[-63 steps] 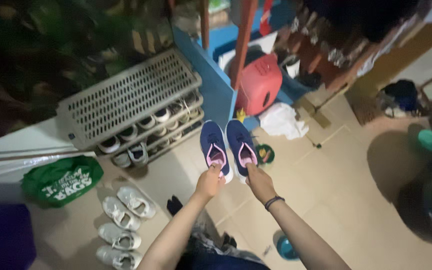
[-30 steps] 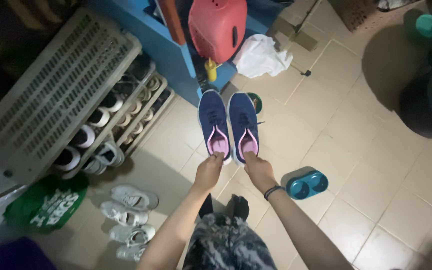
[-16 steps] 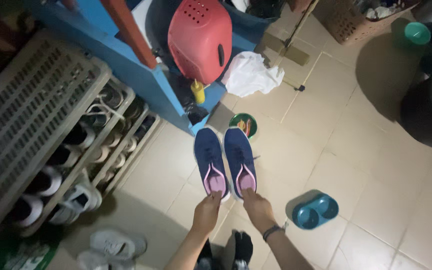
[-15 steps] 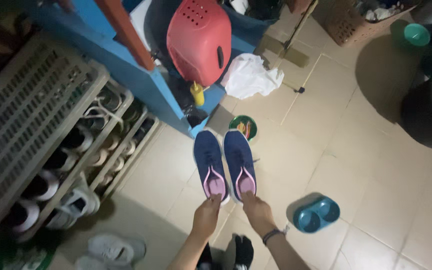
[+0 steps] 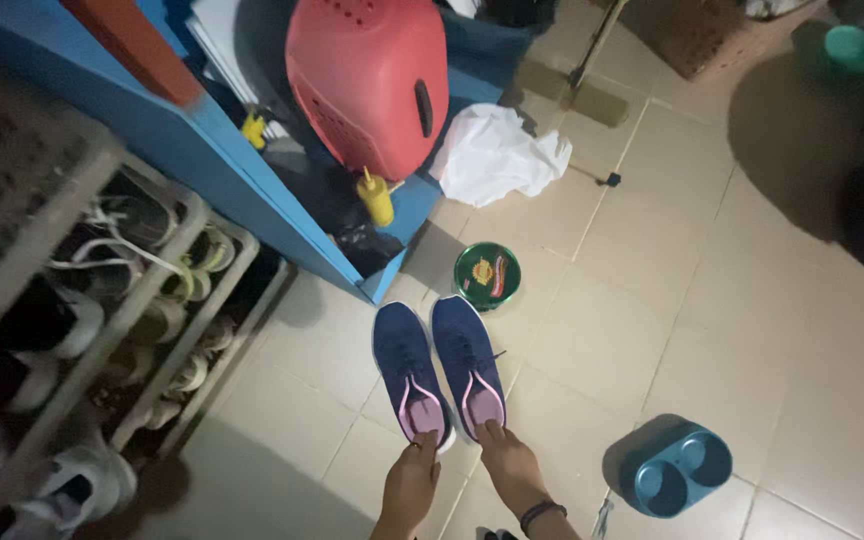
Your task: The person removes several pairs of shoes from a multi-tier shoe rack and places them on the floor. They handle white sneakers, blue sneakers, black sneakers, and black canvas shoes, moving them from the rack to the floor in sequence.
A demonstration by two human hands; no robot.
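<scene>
Both hands [image 5: 462, 480] have lowered the navy shoes [image 5: 439, 368] from mid-air onto the tiled floor [image 5: 602, 330], beside the green dish [image 5: 487, 276].

knit cloth shoes [image 5: 437, 375], glossy tiled floor [image 5: 652, 300]

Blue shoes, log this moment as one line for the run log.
left hand: pinching heel of left blue shoe | right hand: pinching heel of right blue shoe | beside: green tin, blue double bowl

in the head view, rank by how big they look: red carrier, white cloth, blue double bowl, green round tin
1. red carrier
2. white cloth
3. blue double bowl
4. green round tin

The bowl lies nearer the camera, so its lead over the tin is unsure.
</scene>
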